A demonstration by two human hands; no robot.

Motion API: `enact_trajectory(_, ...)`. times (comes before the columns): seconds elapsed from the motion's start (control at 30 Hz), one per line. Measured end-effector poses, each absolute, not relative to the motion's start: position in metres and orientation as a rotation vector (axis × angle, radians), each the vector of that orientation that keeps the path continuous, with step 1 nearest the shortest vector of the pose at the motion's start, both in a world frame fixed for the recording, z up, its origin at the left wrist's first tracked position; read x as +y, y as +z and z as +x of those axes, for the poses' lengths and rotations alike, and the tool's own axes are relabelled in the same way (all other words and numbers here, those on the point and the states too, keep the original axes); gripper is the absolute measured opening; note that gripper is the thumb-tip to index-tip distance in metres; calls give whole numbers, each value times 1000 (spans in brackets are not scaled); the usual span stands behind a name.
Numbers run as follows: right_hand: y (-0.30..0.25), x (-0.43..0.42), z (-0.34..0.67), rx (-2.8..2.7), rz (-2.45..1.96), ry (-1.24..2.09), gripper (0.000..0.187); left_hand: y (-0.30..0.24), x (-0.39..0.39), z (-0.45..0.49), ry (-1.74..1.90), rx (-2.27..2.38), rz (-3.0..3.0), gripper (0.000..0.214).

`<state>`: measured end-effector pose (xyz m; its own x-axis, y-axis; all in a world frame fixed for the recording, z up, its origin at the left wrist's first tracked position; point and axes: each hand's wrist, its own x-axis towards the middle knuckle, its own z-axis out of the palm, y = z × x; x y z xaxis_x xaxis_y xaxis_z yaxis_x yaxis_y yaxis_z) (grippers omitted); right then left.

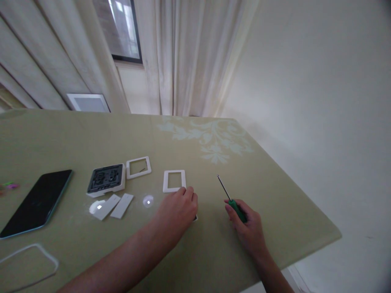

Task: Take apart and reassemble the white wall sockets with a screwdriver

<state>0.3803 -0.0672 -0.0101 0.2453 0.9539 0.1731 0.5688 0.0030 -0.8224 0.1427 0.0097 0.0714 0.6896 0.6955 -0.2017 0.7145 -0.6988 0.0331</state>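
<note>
My right hand [247, 226] is wrapped round the green handle of a screwdriver [236, 209], its thin metal shaft pointing up and to the left above the table. Bent over the tabletop, my left hand [179, 207] has its fingers curled downward and together. A small dark and white edge [196, 218] peeks out beneath that hand; the rest of the thing is hidden. Just beyond the fingers lies a white square frame [165, 182]. A second white frame [128, 169], with small thin pieces inside its opening, lies further left beside a switch body [106, 179] with a dark face.
Two white flat strips [122, 206] lie in front of the switch body. Left of them is a black-screened tablet [38, 199], with a white cable [45, 254] nearer me. The table [284, 203] ends at a wall [320, 101] on the right; curtains [198, 61] hang behind.
</note>
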Motion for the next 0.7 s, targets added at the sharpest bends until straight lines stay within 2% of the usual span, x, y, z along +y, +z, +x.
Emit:
enact_trajectory(0.2,-8,-68,380,-1424,-1683,581,42,51,2,145,-183,1250,2881,23)
enact_trajectory(0.5,-6,-68,380,-1431,-1687,574,41,78,20,129,-272,1097,2765,31)
enact_trajectory(0.7,-7,-68,380,-1436,-1680,557,41,70,25,122,-170,1084,2737,25)
